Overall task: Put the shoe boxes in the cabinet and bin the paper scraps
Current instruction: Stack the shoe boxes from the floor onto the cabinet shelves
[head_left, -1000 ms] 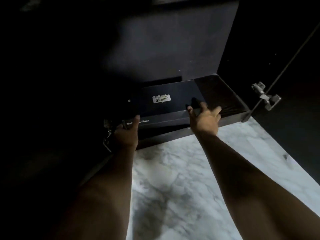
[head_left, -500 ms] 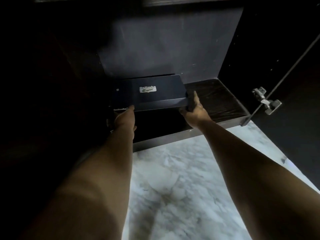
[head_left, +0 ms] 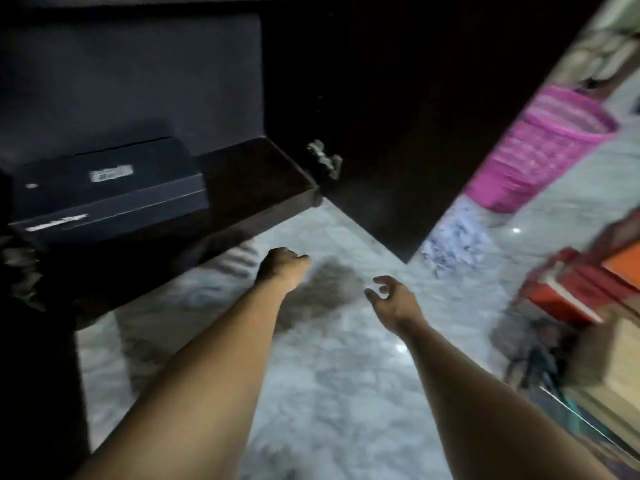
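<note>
1. The right hand (head_left: 393,299) has its fingers (head_left: 382,281) loosely curled and apart, holding nothing, out over the marble floor (head_left: 346,393).
2. The left hand (head_left: 282,268) looks bunched into a loose fist with nothing in it, though it is blurred, so I can't be sure how the fingers lie. It hangs just in front of the cabinet's bottom ledge.
3. The dark shoe box (head_left: 107,188) sits on the floor of the cabinet (head_left: 249,168), towards the left and against the back panel, clear of both hands. That box looks stowed.
4. The cabinet door (head_left: 398,133) stands open on the right.
5. Past the door, a heap of paper scraps (head_left: 453,240) lies on the floor near a pink basket (head_left: 540,150). At the right edge are stacked orange and red boxes (head_left: 581,289), too blurred to read.
6. To my eye this is the gap between boxes: next would be a turn right for another from that stack, both hands taking its ends.
</note>
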The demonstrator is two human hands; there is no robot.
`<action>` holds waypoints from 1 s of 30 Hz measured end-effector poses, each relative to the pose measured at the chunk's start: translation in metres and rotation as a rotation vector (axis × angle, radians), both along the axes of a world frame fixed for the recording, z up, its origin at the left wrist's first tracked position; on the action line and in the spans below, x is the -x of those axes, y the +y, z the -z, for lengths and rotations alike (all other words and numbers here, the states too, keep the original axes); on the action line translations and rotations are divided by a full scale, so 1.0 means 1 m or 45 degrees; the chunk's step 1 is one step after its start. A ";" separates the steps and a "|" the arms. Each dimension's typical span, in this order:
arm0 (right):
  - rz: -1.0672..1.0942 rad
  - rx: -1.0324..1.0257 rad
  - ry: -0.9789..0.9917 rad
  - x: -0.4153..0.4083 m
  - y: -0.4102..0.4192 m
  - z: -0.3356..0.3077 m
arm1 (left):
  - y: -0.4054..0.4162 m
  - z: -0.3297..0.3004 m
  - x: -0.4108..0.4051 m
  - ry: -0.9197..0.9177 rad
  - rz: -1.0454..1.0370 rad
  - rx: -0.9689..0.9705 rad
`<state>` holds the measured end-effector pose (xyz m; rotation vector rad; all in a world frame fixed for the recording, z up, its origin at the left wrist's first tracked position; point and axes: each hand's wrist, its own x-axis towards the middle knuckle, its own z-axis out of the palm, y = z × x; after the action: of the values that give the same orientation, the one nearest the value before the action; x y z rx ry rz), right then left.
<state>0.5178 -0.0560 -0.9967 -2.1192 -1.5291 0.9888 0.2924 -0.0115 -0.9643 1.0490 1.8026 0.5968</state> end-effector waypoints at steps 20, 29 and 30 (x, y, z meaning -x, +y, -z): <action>1.400 -0.094 -0.228 -0.424 -0.265 -0.051 | -0.129 -0.016 -0.415 -0.438 1.122 0.034; 1.498 -0.194 0.080 -0.380 -0.242 -0.043 | -0.121 0.010 -0.381 -0.427 0.687 -0.041; 1.454 -0.188 0.121 -0.371 -0.236 -0.043 | -0.116 0.011 -0.368 -0.402 0.634 -0.054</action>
<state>0.8885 -0.2916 -0.9537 -2.2392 -0.1629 0.4905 0.6605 -0.1272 -0.9753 1.2947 1.2001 0.4614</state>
